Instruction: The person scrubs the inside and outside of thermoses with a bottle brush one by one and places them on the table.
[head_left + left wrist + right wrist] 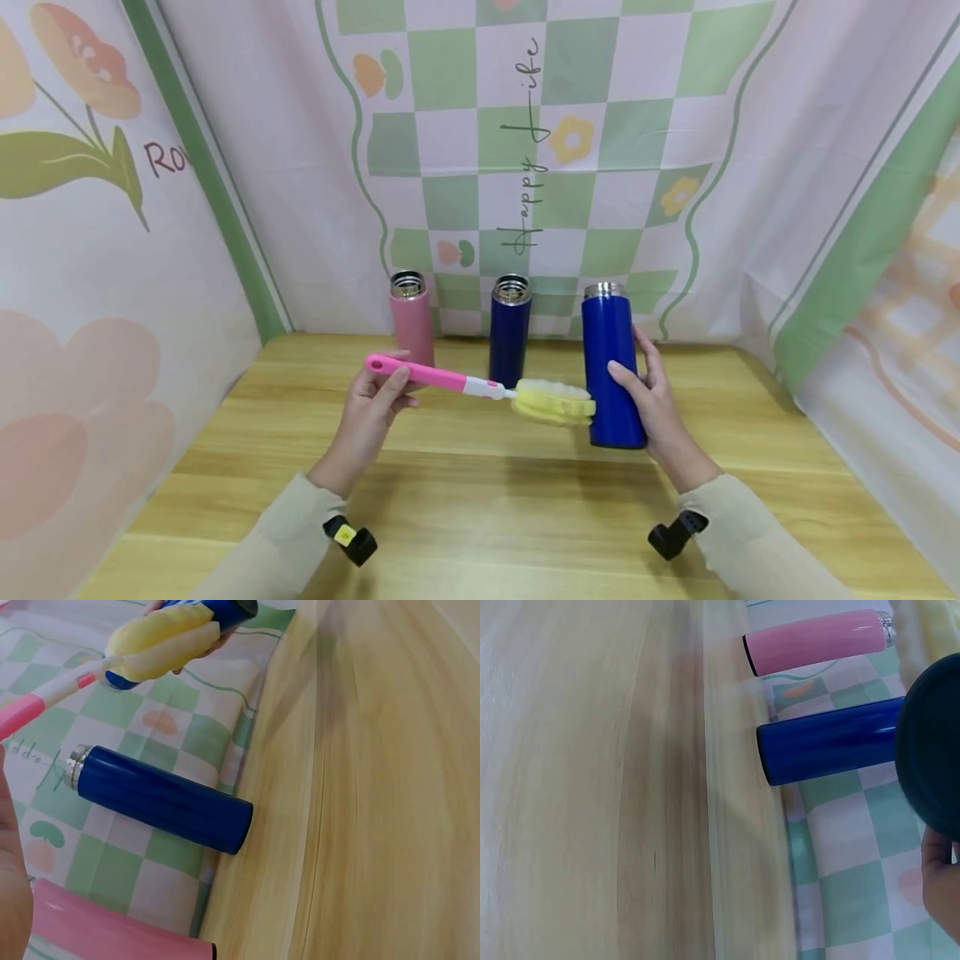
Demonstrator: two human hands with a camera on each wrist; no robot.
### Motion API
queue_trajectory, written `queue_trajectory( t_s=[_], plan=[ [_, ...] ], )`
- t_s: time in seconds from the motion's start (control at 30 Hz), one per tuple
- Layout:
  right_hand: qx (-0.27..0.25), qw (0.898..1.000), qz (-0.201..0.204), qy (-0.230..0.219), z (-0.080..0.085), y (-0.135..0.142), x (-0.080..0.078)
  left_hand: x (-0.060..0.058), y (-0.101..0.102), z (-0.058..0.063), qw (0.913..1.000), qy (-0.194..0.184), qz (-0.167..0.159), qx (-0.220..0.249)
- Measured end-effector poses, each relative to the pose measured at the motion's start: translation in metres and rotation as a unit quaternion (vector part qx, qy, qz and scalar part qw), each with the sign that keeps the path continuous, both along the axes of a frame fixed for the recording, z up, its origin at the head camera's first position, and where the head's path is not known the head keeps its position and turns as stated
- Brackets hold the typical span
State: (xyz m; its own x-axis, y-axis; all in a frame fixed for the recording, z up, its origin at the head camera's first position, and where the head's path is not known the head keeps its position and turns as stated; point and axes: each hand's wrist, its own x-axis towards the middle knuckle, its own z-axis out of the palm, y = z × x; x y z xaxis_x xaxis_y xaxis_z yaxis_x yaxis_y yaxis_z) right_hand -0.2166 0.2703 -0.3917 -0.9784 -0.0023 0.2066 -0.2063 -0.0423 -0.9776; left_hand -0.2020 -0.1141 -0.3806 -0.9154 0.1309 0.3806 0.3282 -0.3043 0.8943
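Observation:
In the head view my left hand (371, 412) pinches the pink handle of a bottle brush (438, 377). Its yellow and white sponge head (551, 402) points right, beside the lower side of a blue thermos bottle (611, 367); whether they touch I cannot tell. My right hand (660, 408) grips that lidless bottle, raised above the table and slightly tilted, thumb across its front. The right wrist view shows the bottle's dark base (937, 750) close up. Behind stand a second, darker blue bottle (510, 333) and a pink bottle (412, 321), both uncapped.
The wooden table (480, 508) reaches back to a cloth backdrop (450, 142) with green checks and flowers. Patterned cloth also hangs at the left and right sides. A small black device (351, 540) is strapped at the left wrist, another (677, 535) at the right.

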Motion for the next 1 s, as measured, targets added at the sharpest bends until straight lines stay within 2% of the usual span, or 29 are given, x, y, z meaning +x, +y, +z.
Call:
queue_trajectory(
  t_s=[0.4,0.63,0.87,1.0],
  plan=[
    [0.014,1.0,0.005,-0.008,0.003,-0.002,-0.001,0.001,-0.004,-0.001,0.9995,0.017,-0.026,-0.012],
    [-0.004,1.0,0.02,-0.021,0.002,-0.002,0.002,-0.003,-0.001,0.003,0.9999,0.012,0.003,-0.012],
    [-0.04,0.998,0.034,-0.029,0.001,-0.002,0.001,-0.004,0.003,0.008,0.9994,0.029,0.018,0.006],
    [-0.025,0.999,0.031,-0.029,-0.001,-0.003,0.002,-0.004,0.005,0.01,0.9987,0.035,0.033,0.016]
  ],
)
